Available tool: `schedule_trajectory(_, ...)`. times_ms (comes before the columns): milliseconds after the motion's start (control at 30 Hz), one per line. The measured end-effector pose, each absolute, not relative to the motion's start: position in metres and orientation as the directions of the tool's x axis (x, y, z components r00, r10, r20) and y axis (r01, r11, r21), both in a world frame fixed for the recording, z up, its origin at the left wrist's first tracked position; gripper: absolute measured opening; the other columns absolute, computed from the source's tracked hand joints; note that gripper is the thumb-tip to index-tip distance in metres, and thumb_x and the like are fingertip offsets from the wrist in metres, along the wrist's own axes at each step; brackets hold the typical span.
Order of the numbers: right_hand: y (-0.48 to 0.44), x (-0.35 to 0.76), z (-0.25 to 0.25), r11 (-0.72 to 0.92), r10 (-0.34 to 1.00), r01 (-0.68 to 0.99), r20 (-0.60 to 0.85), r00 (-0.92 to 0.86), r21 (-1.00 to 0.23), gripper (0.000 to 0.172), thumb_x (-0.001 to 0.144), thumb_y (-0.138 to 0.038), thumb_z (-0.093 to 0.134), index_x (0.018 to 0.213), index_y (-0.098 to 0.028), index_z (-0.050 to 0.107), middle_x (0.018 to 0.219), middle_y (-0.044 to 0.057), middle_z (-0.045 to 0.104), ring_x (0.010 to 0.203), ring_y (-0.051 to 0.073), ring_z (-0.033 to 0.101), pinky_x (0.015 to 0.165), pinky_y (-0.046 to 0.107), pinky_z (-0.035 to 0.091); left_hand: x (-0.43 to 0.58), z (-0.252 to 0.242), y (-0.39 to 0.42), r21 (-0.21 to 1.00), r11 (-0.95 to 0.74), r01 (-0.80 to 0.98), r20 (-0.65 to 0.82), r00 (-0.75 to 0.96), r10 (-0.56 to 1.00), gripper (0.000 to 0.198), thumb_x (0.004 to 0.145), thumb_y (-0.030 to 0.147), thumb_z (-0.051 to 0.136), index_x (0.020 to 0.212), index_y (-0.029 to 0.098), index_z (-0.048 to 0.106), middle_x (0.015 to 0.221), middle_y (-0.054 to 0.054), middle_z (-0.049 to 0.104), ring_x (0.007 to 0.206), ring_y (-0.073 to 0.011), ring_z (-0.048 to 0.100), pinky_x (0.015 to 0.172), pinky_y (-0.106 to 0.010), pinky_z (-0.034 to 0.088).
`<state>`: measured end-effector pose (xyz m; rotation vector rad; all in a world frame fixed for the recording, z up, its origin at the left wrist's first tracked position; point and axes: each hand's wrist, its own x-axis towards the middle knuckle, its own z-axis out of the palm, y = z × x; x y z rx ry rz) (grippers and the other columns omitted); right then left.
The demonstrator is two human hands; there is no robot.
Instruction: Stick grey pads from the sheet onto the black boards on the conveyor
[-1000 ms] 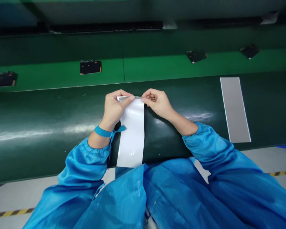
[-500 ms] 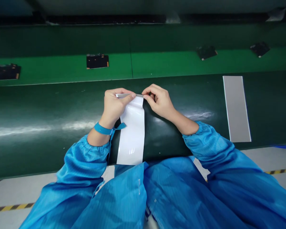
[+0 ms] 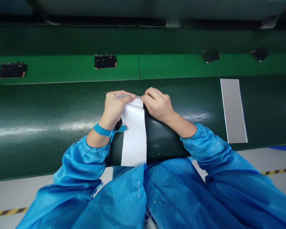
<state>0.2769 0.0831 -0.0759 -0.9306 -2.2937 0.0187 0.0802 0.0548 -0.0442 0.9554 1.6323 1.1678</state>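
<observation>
A long white strip (image 3: 134, 140) lies lengthwise on the dark green bench (image 3: 50, 114) in front of me, its near end at the bench edge. My left hand (image 3: 114, 108) pinches the strip's far left corner, fingers closed. My right hand (image 3: 157, 104) pinches the far right corner, fingers curled. Between the two hands the top edge shows as a thin grey layer lifted off the white one. A blue wrist strap (image 3: 102, 130) circles my left wrist. Both arms wear blue sleeves.
A second grey strip (image 3: 233, 110) lies flat on the bench at the right. Behind the bench runs a bright green conveyor belt (image 3: 157, 65) carrying several dark boards (image 3: 105, 61). The floor below has yellow-black striped tape (image 3: 276, 171).
My hands have closed in slightly on the strip's far end, and the glare on the strip has gone. The boards on the belt have shifted to the right.
</observation>
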Motion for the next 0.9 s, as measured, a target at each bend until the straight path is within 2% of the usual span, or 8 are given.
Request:
schedule_trajectory(133, 0.083, 0.276, -0.075, 0.751, 0.608, 0.636, 0.563, -0.559, -0.179, 0.032, 0.115, -0.016, 0.046, 0.09, -0.019, 0.066, 0.099, 0.007, 0.069, 0.089, 0.018, 0.06, 0.061, 0.033, 0.033, 0.08, -0.045, 0.055, 0.963, 0.267, 0.038, -0.242, -0.318, 0.917, 0.016, 0.062, 0.029, 0.091, 0.073, 0.02, 0.084, 0.072, -0.004, 0.076, 0.066, -0.0181, 0.064, 0.062, -0.029, 0.048)
schedule_trajectory(267, 0.083, 0.273, -0.074, 0.737, 0.654, 0.638, 0.472, -0.591, -0.224, 0.025, 0.115, -0.02, 0.047, 0.097, -0.019, 0.064, 0.106, 0.009, 0.068, 0.094, 0.018, 0.061, 0.063, 0.031, 0.037, 0.077, -0.046, 0.054, 0.96, 0.264, 0.091, -0.222, -0.322, 0.92, 0.016, 0.063, 0.031, 0.091, 0.075, 0.022, 0.086, 0.074, -0.004, 0.077, 0.068, -0.0181, 0.064, 0.061, -0.029, 0.046)
schedule_trajectory(367, 0.084, 0.274, -0.072, 0.737, 0.674, 0.562, 0.481, -0.561, -0.377, 0.019, 0.111, -0.016, 0.047, 0.097, -0.019, 0.059, 0.104, 0.008, 0.065, 0.092, 0.018, 0.061, 0.069, 0.03, 0.043, 0.077, -0.043, 0.052, 0.955, 0.256, 0.15, -0.198, -0.32, 0.926, 0.014, 0.064, 0.031, 0.088, 0.075, 0.022, 0.086, 0.074, -0.004, 0.077, 0.068, -0.0188, 0.064, 0.06, -0.029, 0.046)
schedule_trajectory(500, 0.089, 0.278, -0.071, 0.629, 0.776, 0.45, 0.469, -0.423, -0.635, 0.007, 0.104, -0.015, 0.053, 0.103, -0.02, 0.058, 0.103, 0.007, 0.066, 0.076, 0.016, 0.055, 0.073, 0.031, 0.049, 0.079, -0.041, 0.053, 0.946, 0.23, 0.227, -0.148, -0.326, 0.934, 0.013, 0.064, 0.033, 0.087, 0.071, 0.022, 0.084, 0.069, -0.003, 0.076, 0.063, -0.0182, 0.06, 0.058, -0.03, 0.044)
schedule_trajectory(600, 0.091, 0.279, -0.074, 0.575, 0.807, 0.399, 0.418, -0.416, -0.714, 0.017, 0.098, -0.014, 0.058, 0.114, -0.02, 0.06, 0.105, 0.006, 0.069, 0.069, 0.015, 0.051, 0.07, 0.031, 0.049, 0.079, -0.044, 0.054, 0.943, 0.205, 0.261, -0.124, -0.296, 0.947, 0.013, 0.065, 0.033, 0.086, 0.071, 0.021, 0.083, 0.069, -0.003, 0.075, 0.061, -0.0178, 0.059, 0.056, -0.029, 0.043)
schedule_trajectory(733, 0.088, 0.276, -0.079, 0.597, 0.784, 0.37, 0.42, -0.457, -0.712, 0.022, 0.097, -0.013, 0.058, 0.118, -0.019, 0.061, 0.102, 0.006, 0.071, 0.077, 0.016, 0.058, 0.078, 0.032, 0.052, 0.079, -0.047, 0.053, 0.948, 0.193, 0.254, -0.119, -0.279, 0.953, 0.015, 0.066, 0.034, 0.085, 0.071, 0.021, 0.082, 0.069, -0.003, 0.075, 0.061, -0.0178, 0.059, 0.056, -0.029, 0.041)
schedule_trajectory(900, 0.085, 0.273, -0.082, 0.666, 0.74, 0.43, 0.465, -0.486, -0.609, 0.022, 0.101, -0.012, 0.052, 0.118, -0.021, 0.062, 0.102, 0.007, 0.073, 0.09, 0.02, 0.066, 0.086, 0.034, 0.055, 0.081, -0.046, 0.052, 0.956, 0.203, 0.21, -0.14, -0.281, 0.949, 0.012, 0.063, 0.03, 0.086, 0.069, 0.02, 0.082, 0.07, -0.003, 0.075, 0.064, -0.0168, 0.061, 0.06, -0.028, 0.043)
